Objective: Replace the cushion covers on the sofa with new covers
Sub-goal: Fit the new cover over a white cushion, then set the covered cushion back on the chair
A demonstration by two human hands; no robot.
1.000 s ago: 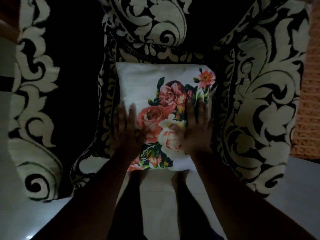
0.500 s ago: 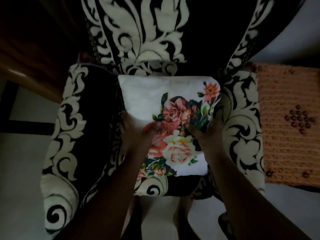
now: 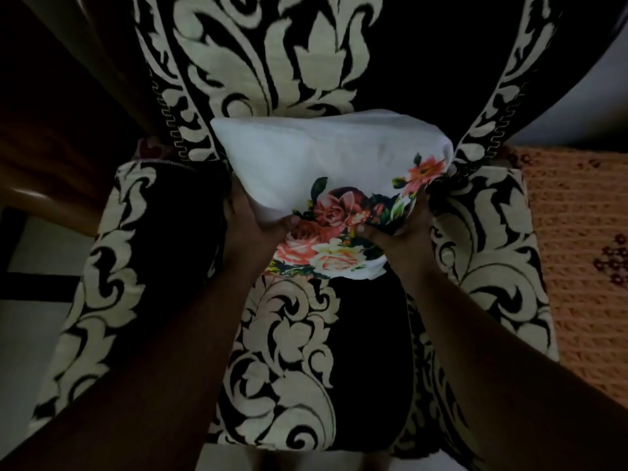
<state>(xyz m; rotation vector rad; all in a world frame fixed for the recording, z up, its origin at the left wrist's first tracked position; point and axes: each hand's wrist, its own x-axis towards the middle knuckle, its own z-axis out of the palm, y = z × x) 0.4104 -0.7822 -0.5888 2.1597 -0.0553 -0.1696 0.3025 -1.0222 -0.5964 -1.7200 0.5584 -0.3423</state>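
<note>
**Cushion lifted toward the sofa back**

Head view: since the earlier frames, where flat palms pressed on it and then took its sides, the floral cushion (image 3: pixel 339 185) has been raised and tilted, its far edge now leaning toward the sofa (image 3: pixel 289 351) backrest while the near edge is held just above the seat.

The cushion is gripped at both lower sides. The left hand (image 3: pixel 253 229) is curled round the near-left edge, thumb on the printed face and fingers hidden beneath. The right hand (image 3: pixel 399 232) pinches the near-right edge in the same manner, bunching the fabric under its thumb. Whether the far edge actually touches the backrest cannot be told in the dim light.

Beyond the right hand, an orange knitted throw (image 3: pixel 577 266) is seen draped beside the armrest. Beyond the left hand, a wooden edge is visible, poorly lit.

The cushion is judged to be light and soft: it sags and creases where held, and the smooth cover may slide over the filling. A firmer hold is likely to be had at the corners or seams, where cover and filling can be taken together. The new cover appears fitted already, so placement against the backrest is judged to be the step in hand.
</note>
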